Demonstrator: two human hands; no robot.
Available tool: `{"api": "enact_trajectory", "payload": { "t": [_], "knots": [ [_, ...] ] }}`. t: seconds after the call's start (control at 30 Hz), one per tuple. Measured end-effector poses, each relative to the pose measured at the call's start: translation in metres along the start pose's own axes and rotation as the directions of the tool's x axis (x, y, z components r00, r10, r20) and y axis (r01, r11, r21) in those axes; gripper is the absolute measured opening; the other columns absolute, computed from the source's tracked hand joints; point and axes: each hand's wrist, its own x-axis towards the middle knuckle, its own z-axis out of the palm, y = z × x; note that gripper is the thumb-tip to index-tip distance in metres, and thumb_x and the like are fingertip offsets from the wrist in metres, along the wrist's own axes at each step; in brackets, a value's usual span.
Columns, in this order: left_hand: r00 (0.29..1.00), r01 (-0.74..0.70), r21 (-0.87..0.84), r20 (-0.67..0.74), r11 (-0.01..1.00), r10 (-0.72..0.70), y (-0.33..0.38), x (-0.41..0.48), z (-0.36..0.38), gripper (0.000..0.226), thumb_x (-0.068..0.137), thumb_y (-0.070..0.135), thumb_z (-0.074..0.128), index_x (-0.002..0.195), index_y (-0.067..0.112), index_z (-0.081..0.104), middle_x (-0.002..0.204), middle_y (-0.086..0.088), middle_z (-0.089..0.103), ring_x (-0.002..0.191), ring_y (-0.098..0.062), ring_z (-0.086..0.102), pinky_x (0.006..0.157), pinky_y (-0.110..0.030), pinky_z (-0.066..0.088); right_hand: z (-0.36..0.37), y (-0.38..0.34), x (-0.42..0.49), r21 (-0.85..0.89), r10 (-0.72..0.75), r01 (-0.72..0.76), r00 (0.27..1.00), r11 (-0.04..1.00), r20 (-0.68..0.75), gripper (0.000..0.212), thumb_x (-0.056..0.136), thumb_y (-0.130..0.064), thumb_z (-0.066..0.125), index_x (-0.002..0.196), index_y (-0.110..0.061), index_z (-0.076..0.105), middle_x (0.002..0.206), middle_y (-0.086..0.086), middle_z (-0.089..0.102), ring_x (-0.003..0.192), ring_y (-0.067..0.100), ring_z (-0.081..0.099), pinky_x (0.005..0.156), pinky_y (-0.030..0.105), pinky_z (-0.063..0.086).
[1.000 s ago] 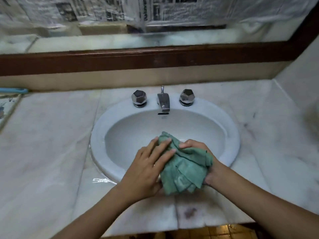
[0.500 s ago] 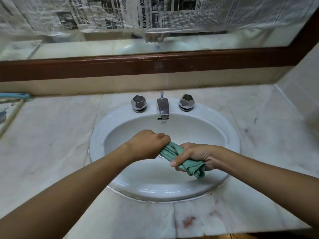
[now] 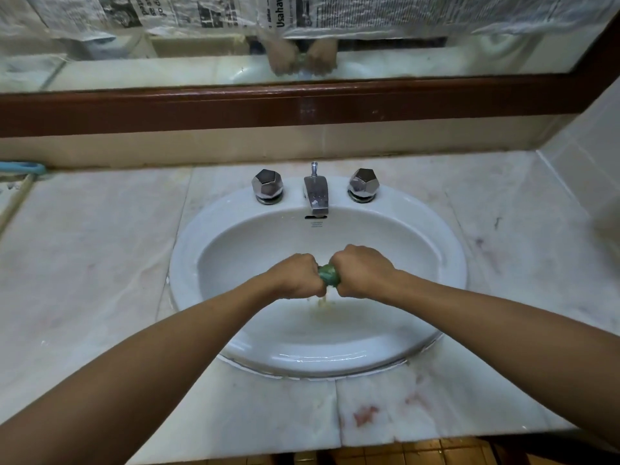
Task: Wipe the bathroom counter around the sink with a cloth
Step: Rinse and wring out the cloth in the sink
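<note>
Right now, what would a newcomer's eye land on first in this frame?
Two fists meet over the white sink: the left hand and right hand clamp a twisted green cloth, with murky water dripping beneath it into the basin. Behind them the chrome faucet sits between two faceted knobs. A reddish stain marks the marble counter at the front edge.

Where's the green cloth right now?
In the head view the green cloth is at centre, bunched tight between the left hand and right hand, held over the sink basin, in front of the faucet.
</note>
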Motion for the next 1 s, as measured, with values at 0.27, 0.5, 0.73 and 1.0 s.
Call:
{"api": "enact_trajectory", "payload": {
  "t": [0.27,0.5,0.73,1.0],
  "knots": [
    [0.957,0.176,-0.634,0.29,0.753,0.02,-0.01,-0.003,0.009,0.036,0.079,-0.002,0.057,0.061,0.016,0.032,0.045,0.0,0.023,0.041,-0.015,0.015,0.044,-0.021,0.017,0.009,0.004,0.006,-0.158,-0.163,0.125,0.953,0.98,-0.256,0.026,0.07,-0.012,0.066,0.074,-0.013,0.041,0.069,0.009,0.055,0.058,0.03,0.038,0.047,0.027,0.013],
    [0.975,0.138,-0.535,0.223,0.834,-0.018,-0.007,-0.004,0.006,0.016,0.077,0.012,0.064,0.078,0.01,0.048,0.051,-0.001,0.034,0.045,-0.017,0.024,0.044,-0.022,0.024,0.008,0.007,0.009,-0.146,-0.11,0.072,0.956,0.987,-0.272,0.018,0.069,-0.016,0.068,0.083,-0.01,0.059,0.074,0.009,0.062,0.058,0.03,0.042,0.052,0.028,0.028],
    [0.998,0.022,-0.204,0.058,0.979,-0.01,-0.013,-0.011,-0.011,0.015,0.081,0.029,0.069,0.083,0.015,0.062,0.069,-0.002,0.062,0.057,-0.016,0.056,0.06,-0.026,0.044,0.011,0.004,-0.001,0.335,0.158,-0.12,0.983,0.935,-0.089,0.01,0.077,-0.019,0.064,0.083,-0.025,0.06,0.073,-0.002,0.059,0.067,0.023,0.057,0.056,0.028,0.042],
    [0.423,-0.103,0.791,-0.514,0.603,0.747,-0.032,-0.031,0.0,0.056,0.076,0.034,0.063,0.13,0.019,0.055,0.141,-0.007,0.053,0.127,-0.027,0.051,0.092,-0.042,0.032,-0.017,0.002,-0.015,0.8,0.137,-0.513,0.857,0.312,0.496,0.014,0.077,-0.011,0.061,0.081,-0.015,0.048,0.057,0.007,0.047,0.038,0.016,0.035,0.041,0.017,0.025]
  ]
}}
